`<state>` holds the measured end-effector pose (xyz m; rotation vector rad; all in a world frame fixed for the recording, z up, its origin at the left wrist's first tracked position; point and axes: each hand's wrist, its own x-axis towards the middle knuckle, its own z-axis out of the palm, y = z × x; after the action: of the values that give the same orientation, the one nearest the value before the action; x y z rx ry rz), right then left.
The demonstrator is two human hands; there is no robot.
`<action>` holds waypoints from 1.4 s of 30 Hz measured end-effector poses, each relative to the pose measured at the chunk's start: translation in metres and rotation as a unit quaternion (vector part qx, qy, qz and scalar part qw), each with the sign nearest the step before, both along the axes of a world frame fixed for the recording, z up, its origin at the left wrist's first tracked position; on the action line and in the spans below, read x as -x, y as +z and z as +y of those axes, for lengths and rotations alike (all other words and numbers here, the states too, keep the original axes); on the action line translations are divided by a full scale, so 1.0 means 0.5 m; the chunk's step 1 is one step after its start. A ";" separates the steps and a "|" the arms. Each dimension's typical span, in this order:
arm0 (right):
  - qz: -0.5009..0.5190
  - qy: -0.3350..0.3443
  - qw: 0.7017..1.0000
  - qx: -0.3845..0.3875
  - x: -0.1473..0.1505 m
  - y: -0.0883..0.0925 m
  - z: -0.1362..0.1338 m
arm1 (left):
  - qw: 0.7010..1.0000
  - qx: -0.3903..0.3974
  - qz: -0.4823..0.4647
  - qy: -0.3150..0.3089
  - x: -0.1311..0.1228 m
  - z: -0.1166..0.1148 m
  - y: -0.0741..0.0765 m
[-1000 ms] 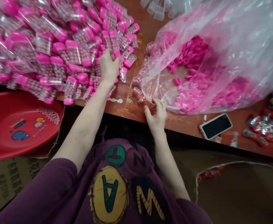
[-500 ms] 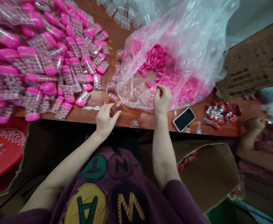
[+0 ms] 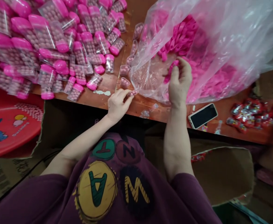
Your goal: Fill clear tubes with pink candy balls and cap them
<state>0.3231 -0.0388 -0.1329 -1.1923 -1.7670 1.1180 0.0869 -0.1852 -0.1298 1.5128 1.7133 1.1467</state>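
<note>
At the table edge, my left hand (image 3: 119,105) pinches a small clear container of pink candy balls (image 3: 134,92) between thumb and fingers. Several more uncapped containers, such as one lying open (image 3: 125,82), line the left side of a clear plastic bag (image 3: 142,76). Over the bag's mouth, my right hand (image 3: 180,81) has its fingers closed on a pink plastic cap (image 3: 173,66). Behind it, inside the bag, lies a heap of loose pink caps (image 3: 184,34).
Capped candy containers (image 3: 49,34) are piled on the left. A red tray (image 3: 15,124) with loose candy balls sits below them. A phone (image 3: 203,115) and red foil-wrapped pieces (image 3: 250,113) lie on the right. An open cardboard box (image 3: 222,174) stands below the table.
My left fingers have closed on the small container they were beside. My right hand has reached farther over the bag and now shows a pink cap. The view has shifted.
</note>
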 end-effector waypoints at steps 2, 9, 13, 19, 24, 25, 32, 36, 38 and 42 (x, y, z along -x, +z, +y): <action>0.024 -0.066 0.997 0.017 0.027 0.026 -0.061 | 0.997 0.012 -0.071 -0.029 0.005 -0.004 0.008; 0.045 -0.050 0.993 0.094 0.083 0.071 -0.193 | 0.926 0.123 -0.339 -0.108 0.016 -0.011 -0.012; 0.052 -0.036 0.992 0.108 0.091 0.067 -0.202 | 0.898 0.129 -0.396 -0.143 0.019 -0.002 -0.020; 0.024 -0.029 0.993 0.110 0.100 0.049 -0.212 | 0.897 0.149 -0.389 -0.149 0.019 0.012 -0.034; 0.003 -0.017 0.994 0.109 0.095 0.037 -0.207 | 0.891 0.178 -0.384 -0.166 0.025 0.023 -0.029; 0.002 -0.018 0.994 0.108 0.094 0.037 -0.206 | 0.889 0.186 -0.385 -0.166 0.026 0.024 -0.024; -0.002 -0.028 0.995 0.100 0.098 0.043 -0.200 | 0.873 0.240 -0.398 -0.145 0.025 0.028 0.020; -0.003 -0.024 0.995 0.098 0.101 0.049 -0.199 | 0.877 0.228 -0.404 -0.128 0.020 0.025 0.023; -0.007 -0.032 0.995 0.095 0.101 0.051 -0.200 | 0.882 0.217 -0.402 -0.118 0.016 0.025 0.023; -0.008 -0.048 0.995 0.093 0.097 0.049 -0.203 | 0.875 0.228 -0.409 -0.124 0.013 0.028 0.031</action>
<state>0.2746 -0.1401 -0.1083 -1.3840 -1.6264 1.2399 0.0806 -0.1713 -0.1143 0.7447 1.0513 0.9483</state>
